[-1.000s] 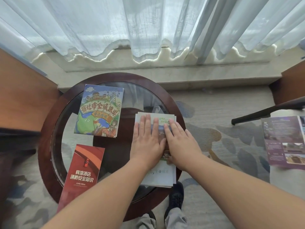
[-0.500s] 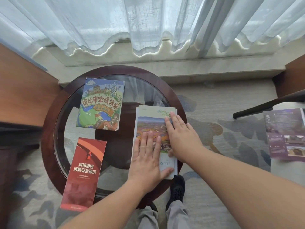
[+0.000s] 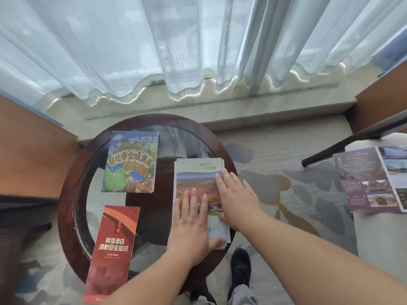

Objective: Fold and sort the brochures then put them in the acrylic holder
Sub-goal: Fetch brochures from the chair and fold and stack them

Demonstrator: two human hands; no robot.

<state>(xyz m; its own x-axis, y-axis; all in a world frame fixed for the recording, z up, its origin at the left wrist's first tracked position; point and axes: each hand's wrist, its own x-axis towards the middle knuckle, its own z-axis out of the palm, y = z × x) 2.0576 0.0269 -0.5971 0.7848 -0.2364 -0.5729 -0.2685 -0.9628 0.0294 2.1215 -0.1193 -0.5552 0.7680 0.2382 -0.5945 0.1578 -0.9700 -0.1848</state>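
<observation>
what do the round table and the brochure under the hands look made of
Round table: dark reddish wood rim, glossy, probably lacquered; clear glass top, since the carpet shows through it. Landscape brochure: thin printed paper, likely coated; stacked folded edges show along its right side.

Round dark-wood table with glass top (image 3: 66,216) on grey patterned carpet (image 3: 275,164); sheer white curtains (image 3: 132,51) behind, above pale stone ledge (image 3: 242,108); black shoe (image 3: 241,269) by near rim.

The left hand (image 3: 191,227) has slid down the landscape brochure (image 3: 196,180) toward its near end.
</observation>
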